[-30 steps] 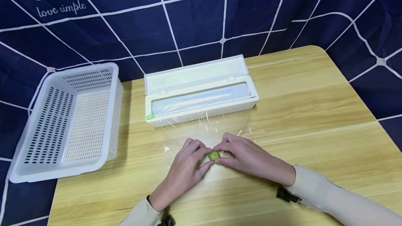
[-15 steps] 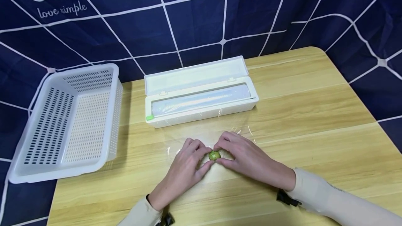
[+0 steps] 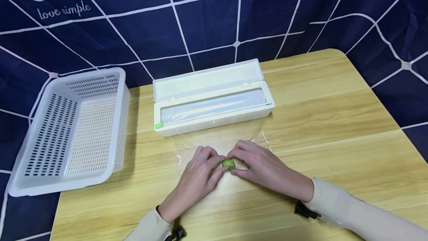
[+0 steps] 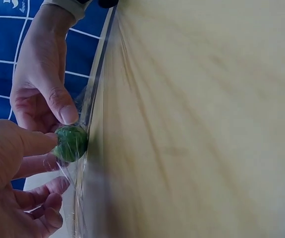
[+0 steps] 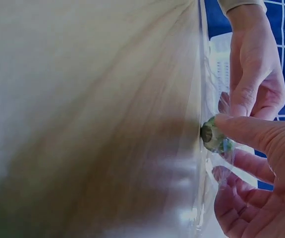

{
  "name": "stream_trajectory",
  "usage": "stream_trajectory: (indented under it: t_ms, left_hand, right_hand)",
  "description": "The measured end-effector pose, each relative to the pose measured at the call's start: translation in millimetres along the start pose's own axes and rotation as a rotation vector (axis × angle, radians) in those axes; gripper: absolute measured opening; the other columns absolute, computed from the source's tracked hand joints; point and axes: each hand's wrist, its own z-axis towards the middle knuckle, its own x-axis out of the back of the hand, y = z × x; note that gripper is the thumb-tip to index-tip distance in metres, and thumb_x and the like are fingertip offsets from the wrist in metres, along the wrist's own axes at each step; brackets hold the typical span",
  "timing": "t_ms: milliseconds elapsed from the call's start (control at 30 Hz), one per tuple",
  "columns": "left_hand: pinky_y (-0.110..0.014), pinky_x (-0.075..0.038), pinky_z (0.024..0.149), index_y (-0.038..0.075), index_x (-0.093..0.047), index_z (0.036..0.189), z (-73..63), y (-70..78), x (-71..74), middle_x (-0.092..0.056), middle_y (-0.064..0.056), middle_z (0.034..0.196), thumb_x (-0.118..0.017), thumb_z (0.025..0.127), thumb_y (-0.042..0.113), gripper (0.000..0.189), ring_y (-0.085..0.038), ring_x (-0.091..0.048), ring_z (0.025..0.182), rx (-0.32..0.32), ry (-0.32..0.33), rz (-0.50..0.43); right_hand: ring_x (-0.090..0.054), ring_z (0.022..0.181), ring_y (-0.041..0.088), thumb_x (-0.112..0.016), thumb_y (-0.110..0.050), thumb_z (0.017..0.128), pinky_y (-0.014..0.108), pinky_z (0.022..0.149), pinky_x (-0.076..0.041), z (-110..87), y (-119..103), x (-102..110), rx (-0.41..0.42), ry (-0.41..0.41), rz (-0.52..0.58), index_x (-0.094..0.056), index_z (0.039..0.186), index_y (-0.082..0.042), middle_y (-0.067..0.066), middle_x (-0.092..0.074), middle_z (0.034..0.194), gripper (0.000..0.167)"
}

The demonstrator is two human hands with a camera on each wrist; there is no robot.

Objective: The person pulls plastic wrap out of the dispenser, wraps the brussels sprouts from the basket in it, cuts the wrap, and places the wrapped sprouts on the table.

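A small round green fruit or vegetable [image 3: 229, 164] sits low over the table, between both hands; its exact kind is unclear. Cling film [image 5: 216, 171] lies over it, wrinkled and shiny in both wrist views. My left hand [image 3: 200, 174] pinches it from the left between thumb and index finger. From the right, my right hand [image 3: 259, 163] pinches the film at its side with thumb and index finger. In the left wrist view the left thumb presses against the green ball [image 4: 72, 144]. A pale, brownish end of it shows in the right wrist view.
Behind the hands stands a white cling film dispenser [image 3: 214, 122], lid raised, with a roll [image 3: 214, 106] inside and a green slider [image 3: 158, 125] at its left end. A white perforated basket [image 3: 117, 129] is at the left. A dark blue gridded cloth [image 3: 207, 21] hangs behind the wooden table [image 3: 334, 122].
Both hands stay in nearly the same spot while their fingertips shift slightly on the green ball. The film over it looks more wrinkled, and its surface shows more ridges than before.
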Motion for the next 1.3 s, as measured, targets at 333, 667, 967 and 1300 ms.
stream_trajectory:
  t_ms: [333,667,967,1300]
  left_hand:
    - [-0.034,-0.053,0.078,0.009,-0.078,0.122,2.2,1.2,0.5,-0.06,-0.002,0.113,-0.08,0.102,0.017,0.022,-0.02,-0.052,0.102,0.031,-0.016,-0.026]
    - [-0.035,-0.053,0.08,0.011,-0.079,0.117,1.9,-2.1,1.5,-0.063,-0.001,0.117,-0.093,0.087,0.011,0.033,-0.021,-0.054,0.106,0.004,0.018,-0.052]
    - [-0.033,-0.053,0.078,0.011,-0.079,0.117,0.9,-1.6,-0.6,-0.065,0.0,0.113,-0.094,0.088,0.013,0.033,-0.02,-0.054,0.102,0.005,0.023,-0.036]
    - [-0.032,-0.051,0.08,0.009,-0.076,0.118,3.5,-0.9,-0.6,-0.07,0.001,0.109,-0.095,0.086,0.013,0.037,-0.018,-0.055,0.097,-0.049,-0.009,0.034]
  right_hand:
    - [-0.049,0.083,0.005,-0.091,-0.02,0.092,0.024,0.069,-0.049,2.1,1.4,0.7,-0.037,-0.045,-0.002,-0.081,0.117,-0.014,-0.009,-0.061,0.099,0.027]
    - [-0.049,0.082,0.006,-0.091,-0.023,0.092,0.025,0.068,-0.049,3.0,2.6,3.3,-0.056,-0.07,-0.011,-0.082,0.116,-0.013,-0.008,-0.059,0.097,0.027]
    - [-0.049,0.083,0.006,-0.088,-0.026,0.095,0.026,0.07,-0.048,6.6,1.3,3.9,-0.06,-0.104,-0.015,-0.083,0.117,-0.017,-0.01,-0.058,0.097,0.024]
    - [-0.048,0.081,0.006,-0.088,-0.027,0.095,0.025,0.068,-0.047,7.6,0.2,4.3,-0.061,-0.116,-0.033,-0.082,0.107,-0.017,-0.01,-0.057,0.094,0.017]
